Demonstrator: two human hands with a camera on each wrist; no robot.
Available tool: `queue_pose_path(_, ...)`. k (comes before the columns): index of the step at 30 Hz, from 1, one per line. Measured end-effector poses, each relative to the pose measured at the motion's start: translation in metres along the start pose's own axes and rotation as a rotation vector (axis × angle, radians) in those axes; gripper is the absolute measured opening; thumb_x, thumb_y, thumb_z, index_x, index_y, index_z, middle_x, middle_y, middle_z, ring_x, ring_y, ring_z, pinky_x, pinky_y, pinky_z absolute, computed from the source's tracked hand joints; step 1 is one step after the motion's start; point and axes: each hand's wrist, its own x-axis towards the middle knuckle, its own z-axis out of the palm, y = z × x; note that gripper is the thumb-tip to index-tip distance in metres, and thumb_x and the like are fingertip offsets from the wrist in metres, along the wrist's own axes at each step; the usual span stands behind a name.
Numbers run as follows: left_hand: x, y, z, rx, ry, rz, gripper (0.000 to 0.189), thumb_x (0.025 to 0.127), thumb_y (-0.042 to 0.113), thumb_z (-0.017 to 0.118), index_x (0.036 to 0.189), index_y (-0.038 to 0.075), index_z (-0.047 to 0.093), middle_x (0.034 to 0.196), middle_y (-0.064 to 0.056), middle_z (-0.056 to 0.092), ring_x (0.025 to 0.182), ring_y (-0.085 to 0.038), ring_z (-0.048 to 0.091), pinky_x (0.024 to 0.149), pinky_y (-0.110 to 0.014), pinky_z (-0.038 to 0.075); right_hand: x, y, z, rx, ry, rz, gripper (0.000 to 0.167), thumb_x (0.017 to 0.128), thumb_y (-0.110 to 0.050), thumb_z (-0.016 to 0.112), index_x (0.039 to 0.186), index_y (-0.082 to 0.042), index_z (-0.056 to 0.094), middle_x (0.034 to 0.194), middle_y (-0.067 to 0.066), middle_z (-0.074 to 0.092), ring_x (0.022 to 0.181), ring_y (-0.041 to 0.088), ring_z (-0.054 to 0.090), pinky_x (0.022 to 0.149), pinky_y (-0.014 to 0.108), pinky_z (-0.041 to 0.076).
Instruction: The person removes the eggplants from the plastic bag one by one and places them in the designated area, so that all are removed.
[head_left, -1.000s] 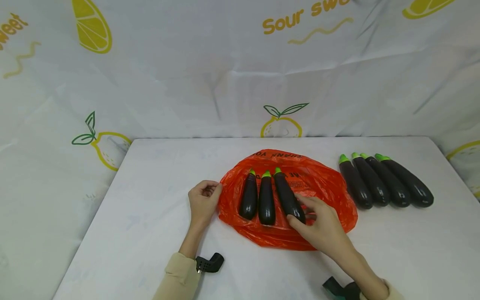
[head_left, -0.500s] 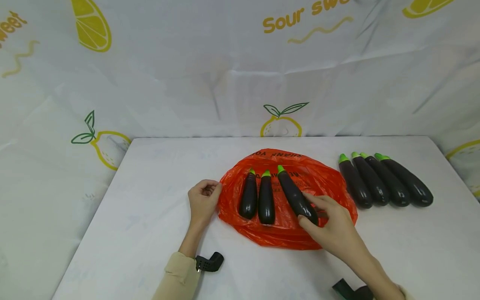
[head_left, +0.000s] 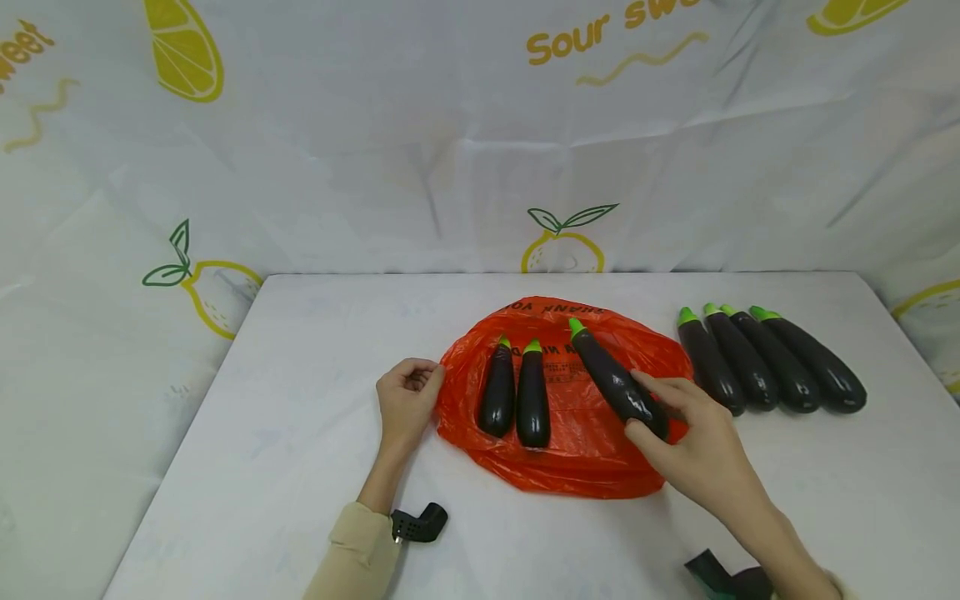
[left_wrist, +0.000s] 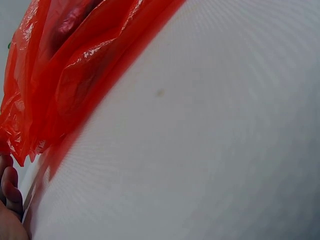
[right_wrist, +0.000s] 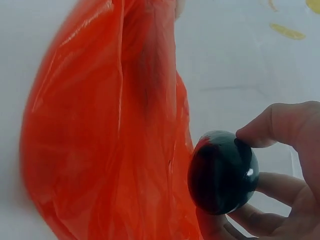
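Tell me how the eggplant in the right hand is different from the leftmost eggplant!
The right hand grips the held eggplant; no hand touches the leftmost eggplant. The held eggplant slants in the head view; the leftmost eggplant runs nearly straight up and down there. Both are dark and shiny with green tops.

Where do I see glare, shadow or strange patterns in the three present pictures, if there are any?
Head view: soft light, small highlights on the held eggplant; left wrist view: glare streaks on the red bag, faint ripple lines on the white table, darker toward the lower right; right wrist view: a bright spot on the eggplant's rounded end.
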Motion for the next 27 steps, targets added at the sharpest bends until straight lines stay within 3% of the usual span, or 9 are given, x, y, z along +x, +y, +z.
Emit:
queue_pose_path(6,0.0,0.0,0.0,0.008,-0.001,0.0,0.008,0.088,-0.001,0.07,0.081,0.0,0.074,0.07,-0.011,0.064,0.06,-0.006,0.051,0.058,-0.014,0.045,0.002,0.008,-0.008,-0.01,0.044,-0.026,0.052,0.081,-0.002,0.076,0.131,0.001,0.066,0.115,0.022,0.067,0.092,0.031,0.063,0.067,0.011,0.05)
queue_pose_path(20,0.0,0.0,0.0,0.012,0.019,0.009,0.006,0.086,0.0,0.073,0.081,-0.003,0.074,0.073,-0.019,0.066,0.059,-0.005,0.051,0.057,-0.013,0.042,0.009,0.033,-0.027,-0.058,0.162,-0.045,0.052,0.079,0.003,0.074,0.131,0.002,0.066,0.114,0.028,0.066,0.087,0.039,0.062,0.072,-0.005,0.036)
queue_pose_path(27,0.0,0.0,0.0,0.021,0.008,0.018,0.007,0.086,-0.002,0.072,0.08,-0.001,0.074,0.071,-0.016,0.066,0.06,-0.005,0.052,0.058,-0.014,0.044,0.015,0.047,-0.037,-0.069,0.2,-0.042,0.052,0.08,0.003,0.074,0.13,0.006,0.064,0.117,0.035,0.064,0.092,0.05,0.063,0.077,-0.01,0.029)
